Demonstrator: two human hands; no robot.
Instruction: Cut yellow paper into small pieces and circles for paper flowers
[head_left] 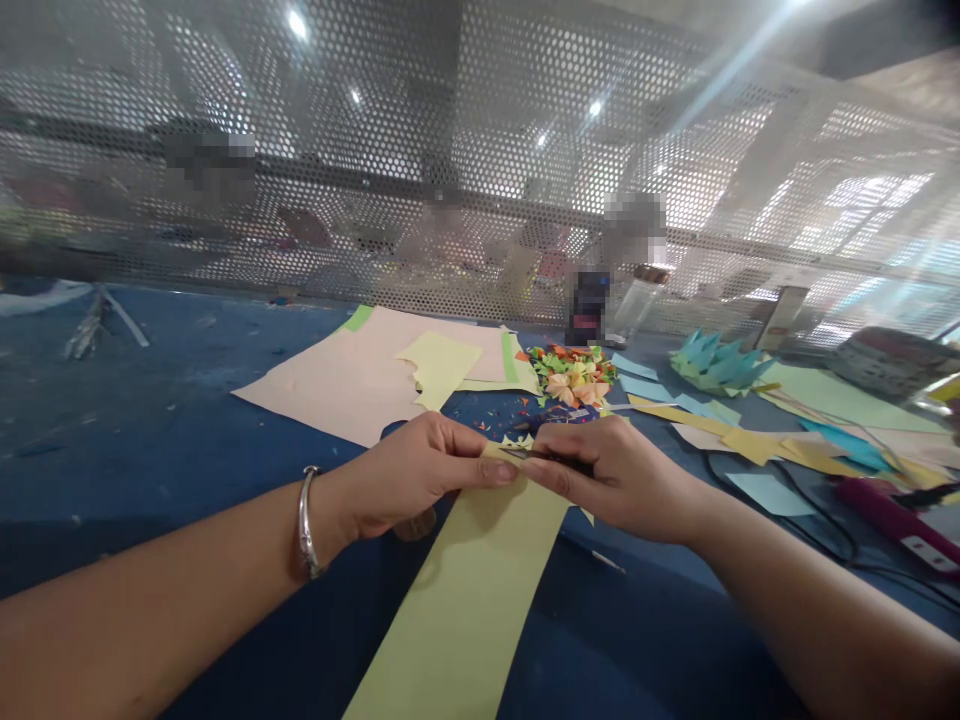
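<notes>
A long strip of pale yellow paper (465,590) runs from the bottom edge of the view up to both hands. My left hand (420,475), with a silver bangle on the wrist, pinches the strip's far end between thumb and fingers. My right hand (615,475) is closed around a slim dark tool with a pointed metal tip (514,453); the fingers hide most of it, so its exact kind does not show. The tip lies against the paper's far edge, close to my left thumb. Jagged bits of the same paper stick out just beyond the fingers.
Pale pink sheets (330,385) and a cut yellow piece (446,365) lie behind my hands. A heap of orange and green paper flowers (574,378), a blue paper crown (720,362), loose strips and a purple corded tool (896,520) are rightward. A perforated metal screen (420,150) stands behind.
</notes>
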